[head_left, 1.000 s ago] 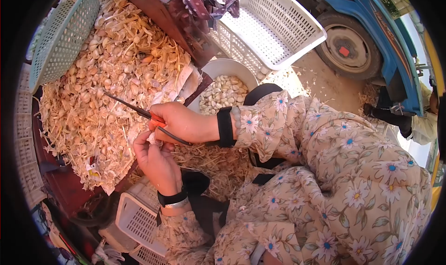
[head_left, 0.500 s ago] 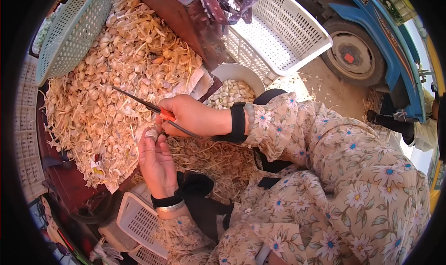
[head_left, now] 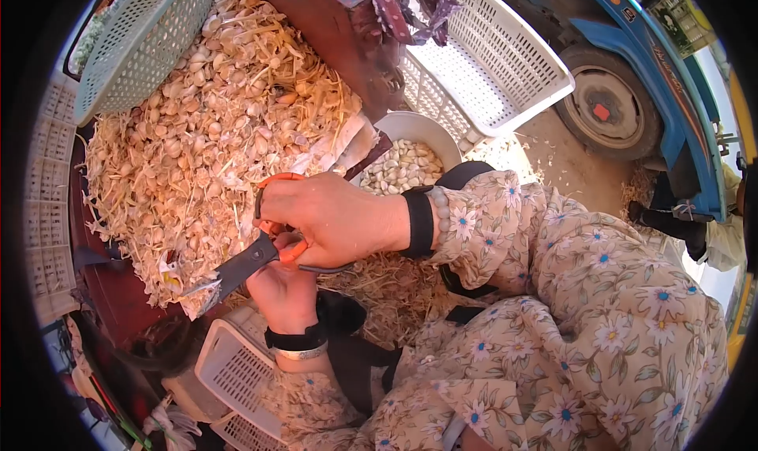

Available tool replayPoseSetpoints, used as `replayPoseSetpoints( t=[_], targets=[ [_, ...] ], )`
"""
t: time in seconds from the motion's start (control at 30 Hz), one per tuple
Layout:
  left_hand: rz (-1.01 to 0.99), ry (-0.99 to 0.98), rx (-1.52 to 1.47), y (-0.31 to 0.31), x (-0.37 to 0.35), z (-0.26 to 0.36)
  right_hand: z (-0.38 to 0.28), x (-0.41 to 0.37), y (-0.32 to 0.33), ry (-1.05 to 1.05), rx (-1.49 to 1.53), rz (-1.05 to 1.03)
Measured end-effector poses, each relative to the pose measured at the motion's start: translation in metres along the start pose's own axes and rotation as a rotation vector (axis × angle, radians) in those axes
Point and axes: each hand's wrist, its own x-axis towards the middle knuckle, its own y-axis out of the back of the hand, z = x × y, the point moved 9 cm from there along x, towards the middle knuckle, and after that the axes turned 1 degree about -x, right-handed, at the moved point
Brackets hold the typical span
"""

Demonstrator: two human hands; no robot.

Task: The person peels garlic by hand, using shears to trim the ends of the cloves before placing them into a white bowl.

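Observation:
My right hand point(head_left: 339, 218) is closed on a pair of scissors point(head_left: 245, 265) with orange and dark handles. The dark blades point down and left, crossing in front of my left hand point(head_left: 286, 299). That hand is palm up just below the right one, its fingers drawn in and mostly hidden behind the scissors and my right hand. Whatever it holds is out of sight. Beyond both hands lies a large heap of garlic cloves point(head_left: 189, 147) mixed with dry skins. A pale bucket point(head_left: 446, 135) to the right holds peeled-looking garlic cloves point(head_left: 403, 167).
A pale green plastic basket point(head_left: 142, 52) leans at the heap's upper left. One white basket point(head_left: 517, 80) stands beyond the bucket, another white basket point(head_left: 229, 364) at lower left. A blue vehicle with a wheel point(head_left: 604, 103) is at upper right. Straw point(head_left: 395, 293) lies below my hands.
The scissors have swung from pointing up-left to pointing down-left, over my left hand. The garlic clove seen in my left fingers before is now hidden. The whole view has shifted slightly.

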Motion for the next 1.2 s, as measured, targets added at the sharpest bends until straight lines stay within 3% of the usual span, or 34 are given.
replayPoseSetpoints(
  t=[0.07,0.1,0.2,0.23,0.43,0.6,0.73,0.83,0.93,1.2],
  targets=[
    [-0.172,0.025,-0.167,-0.008,-0.002,0.013,0.013,-0.004,0.008,-0.149,-0.081,-0.025],
    [-0.144,-0.021,-0.237,-0.01,-0.002,0.023,0.019,-0.009,0.009,-0.22,-0.106,-0.051],
    [-0.218,-0.224,-0.112,-0.013,-0.007,0.046,0.024,-0.016,0.007,-0.285,-0.215,-0.102],
    [-0.139,-0.321,-0.044,-0.018,-0.013,0.052,0.021,-0.017,0.007,-0.295,-0.245,-0.121],
    [-0.192,-0.552,0.308,-0.036,-0.032,0.054,0.018,-0.017,-0.005,-0.29,-0.296,-0.083],
    [-0.05,-0.609,0.386,-0.032,-0.04,0.057,0.019,-0.019,-0.009,-0.273,-0.266,-0.056],
    [0.011,-0.631,0.385,-0.026,-0.038,0.06,0.024,-0.021,-0.012,-0.346,-0.268,-0.161],
    [-0.169,-0.63,0.429,-0.031,-0.038,0.061,0.023,-0.021,-0.015,-0.336,-0.255,-0.208],
    [-0.082,-0.64,0.481,-0.03,-0.038,0.062,0.024,-0.022,-0.014,-0.319,-0.247,-0.204],
    [-0.085,-0.723,0.697,-0.033,-0.043,0.06,0.034,-0.033,-0.024,-0.364,-0.236,-0.285]
  ],
)
